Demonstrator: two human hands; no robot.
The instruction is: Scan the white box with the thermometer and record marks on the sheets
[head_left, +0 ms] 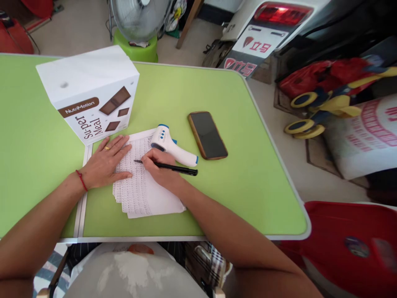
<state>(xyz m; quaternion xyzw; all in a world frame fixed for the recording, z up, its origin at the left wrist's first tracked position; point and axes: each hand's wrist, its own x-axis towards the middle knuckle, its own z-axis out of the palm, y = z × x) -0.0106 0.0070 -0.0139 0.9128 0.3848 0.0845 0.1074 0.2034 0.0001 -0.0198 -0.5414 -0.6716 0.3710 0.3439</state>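
Note:
A stack of printed paper sheets (145, 194) lies on the green table (254, 182) in front of me. My left hand (107, 163) rests flat on the left side of the sheets, fingers spread, with a ring and a red wrist cord. My right hand (161, 167) is closed around a black pen (176, 167), whose tip touches the paper. A white and blue infrared thermometer (172, 145) lies just beyond my right hand on the sheets' top edge.
A white "Super Meal" box (89, 89) stands at the left behind my left hand. A dark phone (207, 134) lies face up to the right of the thermometer. A fan (138, 25), a scooter's rear (266, 37) and a red seat (350, 248) surround the table.

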